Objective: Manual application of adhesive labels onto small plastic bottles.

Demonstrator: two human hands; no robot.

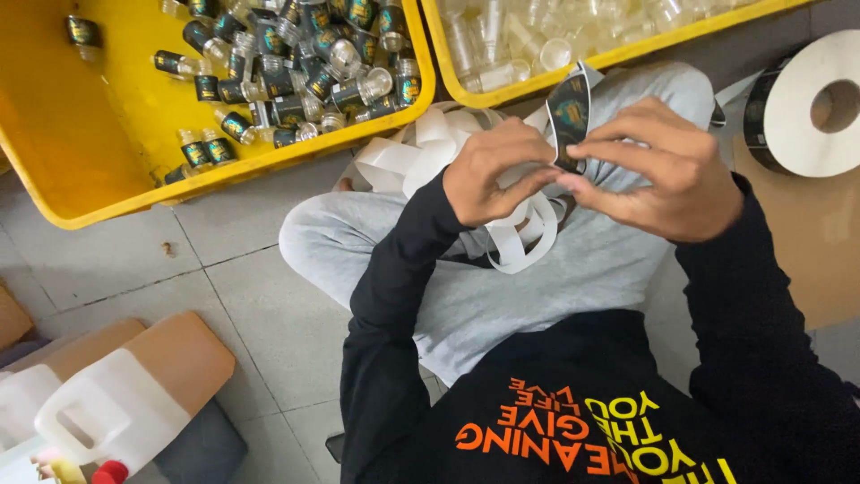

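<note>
We sit on a grey tiled floor, yellow crates at ten and twelve o'clock. Our left hand and right hand pinch a dark label over our lap, its long axis upright, tip toward twelve. White backing strip coils at eleven.

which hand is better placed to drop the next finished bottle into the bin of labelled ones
Probably the left hand: it sits nearer the yellow bin of labelled bottles, at upper left. The right hand pinches the dark label.
</note>
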